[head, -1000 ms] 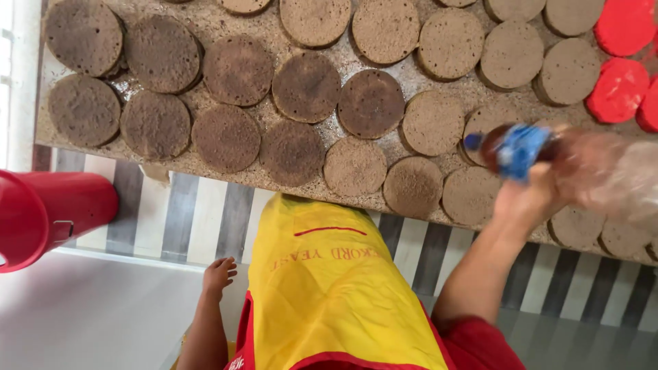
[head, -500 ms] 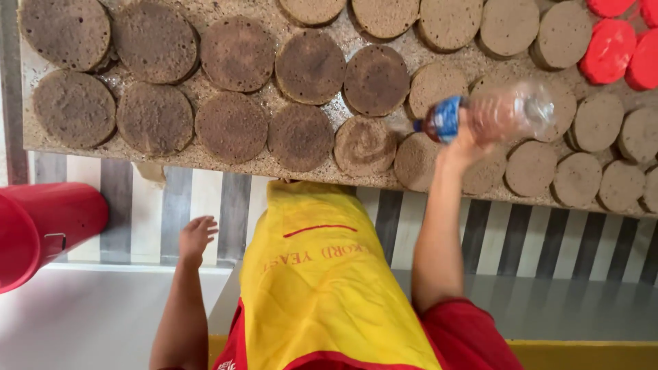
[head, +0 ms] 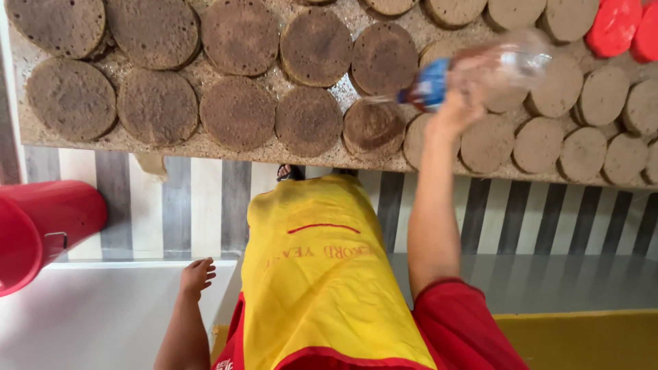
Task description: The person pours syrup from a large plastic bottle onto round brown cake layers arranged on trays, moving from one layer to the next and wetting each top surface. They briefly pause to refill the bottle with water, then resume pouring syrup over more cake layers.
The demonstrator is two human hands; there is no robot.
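Head view, looking down: the right hand (head: 460,103) is raised over the worktop (head: 205,147), fingers closed around a clear plastic bottle (head: 480,72) with a blue label; the bottle lies nearly level, its long axis running right to left, the mouth end pointing left and slightly down toward a round brown cake (head: 373,127) in the near row; a thin stream shows between the mouth and that cake; the bottle is blurred, so its cap cannot be made out; the right forearm rises straight from a red sleeve (head: 466,322) to the wrist, elbow low, wrist bent over the worktop's edge; the left hand (head: 197,275) hangs low beside a yellow apron (head: 322,274), fingers loosely spread, holding nothing; rows of round brown cakes cover the worktop; red discs (head: 613,27) lie at the far right; a red bucket (head: 41,226) stands at the left, below the worktop.
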